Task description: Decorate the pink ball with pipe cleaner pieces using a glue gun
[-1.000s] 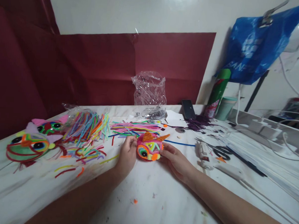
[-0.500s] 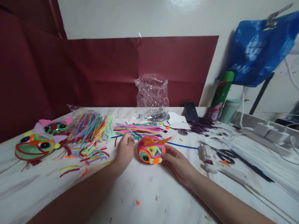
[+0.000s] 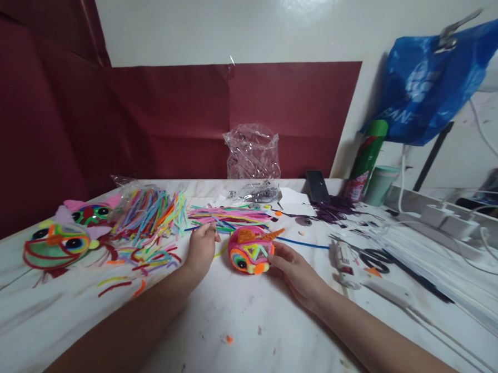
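Observation:
A round pink craft animal head (image 3: 250, 252), made of coiled pipe cleaners, rests on the table with an orange horn-like piece on top and a big googly eye. My right hand (image 3: 291, 269) grips its right side with thumb and fingers. To its left is my left hand (image 3: 203, 246), apart from it, fingers curled in; whatever they hold, if anything, is hidden. A yellow pipe cleaner shows between that hand and the head. Just behind lies a row of pink, green and blue pipe cleaners (image 3: 234, 214).
At left sit two finished-looking animal faces (image 3: 53, 250) and a bag of colourful pipe cleaners (image 3: 149, 214), with cut pieces in front. On the right are a glue gun (image 3: 388, 289), black-handled scissors (image 3: 376, 261) and a power strip (image 3: 450, 236). A phone (image 3: 317, 185) lies behind.
My left hand has moved a little left, away from the pink head, uncovering part of the yellow pipe cleaner. My right hand keeps its grip on the head.

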Available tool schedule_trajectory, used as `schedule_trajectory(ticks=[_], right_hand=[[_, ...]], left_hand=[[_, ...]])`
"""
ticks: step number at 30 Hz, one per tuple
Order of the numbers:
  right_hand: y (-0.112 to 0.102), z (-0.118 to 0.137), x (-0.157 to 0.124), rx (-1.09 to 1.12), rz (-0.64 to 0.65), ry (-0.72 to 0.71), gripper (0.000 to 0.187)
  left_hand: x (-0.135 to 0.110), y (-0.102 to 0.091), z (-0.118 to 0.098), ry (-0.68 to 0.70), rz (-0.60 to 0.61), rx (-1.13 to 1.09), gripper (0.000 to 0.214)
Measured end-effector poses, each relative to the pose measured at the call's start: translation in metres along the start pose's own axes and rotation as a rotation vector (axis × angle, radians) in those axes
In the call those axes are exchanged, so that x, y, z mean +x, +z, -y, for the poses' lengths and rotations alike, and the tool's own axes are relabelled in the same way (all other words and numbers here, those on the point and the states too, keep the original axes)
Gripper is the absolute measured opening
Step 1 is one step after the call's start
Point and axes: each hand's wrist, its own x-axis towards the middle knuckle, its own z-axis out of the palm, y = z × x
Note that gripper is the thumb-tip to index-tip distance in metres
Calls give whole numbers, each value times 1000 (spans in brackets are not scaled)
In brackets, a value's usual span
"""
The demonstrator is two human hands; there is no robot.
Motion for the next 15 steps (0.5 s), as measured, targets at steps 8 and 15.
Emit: schedule_trajectory(ticks=[8, 15], right_hand=[[-2, -1, 0, -11, 2, -1, 40], [-1, -1, 0, -26, -5, 3, 47]], left_hand=[[-6, 0, -12, 9, 35, -27, 6], [-7, 0, -7, -4, 59, 0, 19]])
